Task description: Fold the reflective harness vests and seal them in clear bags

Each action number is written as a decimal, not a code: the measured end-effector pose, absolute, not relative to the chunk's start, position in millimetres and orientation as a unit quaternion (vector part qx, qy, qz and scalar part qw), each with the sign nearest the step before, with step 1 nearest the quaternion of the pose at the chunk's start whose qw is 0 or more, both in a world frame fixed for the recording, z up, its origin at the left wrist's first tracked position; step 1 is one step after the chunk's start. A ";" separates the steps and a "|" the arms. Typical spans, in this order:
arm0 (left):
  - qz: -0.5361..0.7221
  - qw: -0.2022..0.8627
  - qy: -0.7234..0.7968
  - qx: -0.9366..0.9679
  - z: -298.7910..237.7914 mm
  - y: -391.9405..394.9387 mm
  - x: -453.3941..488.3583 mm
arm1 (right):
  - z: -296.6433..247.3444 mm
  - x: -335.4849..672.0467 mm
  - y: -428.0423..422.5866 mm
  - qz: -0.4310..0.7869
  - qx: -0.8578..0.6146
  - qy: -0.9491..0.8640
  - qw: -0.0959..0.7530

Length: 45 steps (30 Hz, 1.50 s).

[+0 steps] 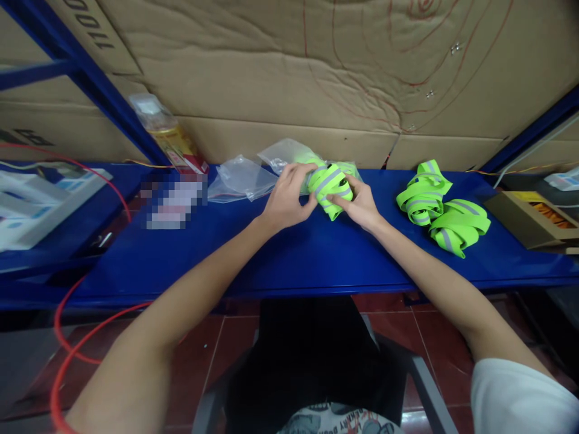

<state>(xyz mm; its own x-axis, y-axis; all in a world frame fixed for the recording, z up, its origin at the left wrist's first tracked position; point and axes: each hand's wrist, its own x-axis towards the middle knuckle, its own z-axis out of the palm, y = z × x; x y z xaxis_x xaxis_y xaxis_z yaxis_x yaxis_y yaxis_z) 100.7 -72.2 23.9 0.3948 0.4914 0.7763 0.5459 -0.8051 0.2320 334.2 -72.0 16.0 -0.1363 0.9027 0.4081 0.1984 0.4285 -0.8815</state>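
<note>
Both of my hands grip a rolled-up neon-green reflective strap (333, 185) with grey stripes, held just above the blue shelf near its back. My left hand (289, 196) curls round its left side, and my right hand (360, 204) presses it from the right with the thumb on top. Behind the bundle is more green strap, partly under clear plastic; how it lies there is hidden by my hands. Clear plastic bags (244, 176) lie to the left of my left hand. Two more bundles, a coiled green strap (424, 194) and a folded green strap (460, 226), rest to the right.
A bottle of yellow liquid (167, 135) stands at the back left, with a blurred-out paper (174, 204) before it. An open cardboard box (534, 218) sits at the right. Cardboard (253, 84) backs the blue shelf (289, 265). A red hose (61, 361) loops at lower left.
</note>
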 end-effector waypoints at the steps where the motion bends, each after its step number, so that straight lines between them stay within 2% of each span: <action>1: -0.439 0.019 -0.296 -0.848 25.5 -70.9 97.1 | 16.2 336.0 -71.0 0.334 -0.411 -0.677 0.511; 7: -0.330 0.011 -0.234 -0.914 35.2 -59.8 76.9 | 20.0 350.7 -63.6 0.298 -0.413 -0.729 0.457; 15: -0.306 0.076 -0.293 -0.903 39.7 -55.1 69.4 | 22.2 349.1 -70.3 0.262 -0.350 -0.805 0.401; 21: -0.282 0.095 -0.315 -0.901 31.4 -57.3 79.6 | 23.9 342.4 -80.0 0.293 -0.313 -0.816 0.389; 25: -0.286 0.130 -0.333 -0.889 29.6 -59.8 82.9 | 26.7 333.1 -90.3 0.322 -0.329 -0.791 0.402; 30: -0.295 0.124 -0.334 -0.887 29.9 -64.0 88.5 | 22.1 319.1 -95.5 0.276 -0.407 -0.735 0.466; 34: -0.296 0.107 -0.323 -0.893 31.7 -67.5 92.9 | 17.1 318.1 -91.1 0.264 -0.438 -0.712 0.482; 38: -0.293 0.111 -0.318 -0.895 33.2 -69.4 95.9 | 11.2 321.8 -83.0 0.309 -0.454 -0.664 0.507; 45: -0.255 0.164 -0.275 -0.912 26.6 -73.6 108.4 | 16.7 327.9 -78.5 0.314 -0.460 -0.692 0.459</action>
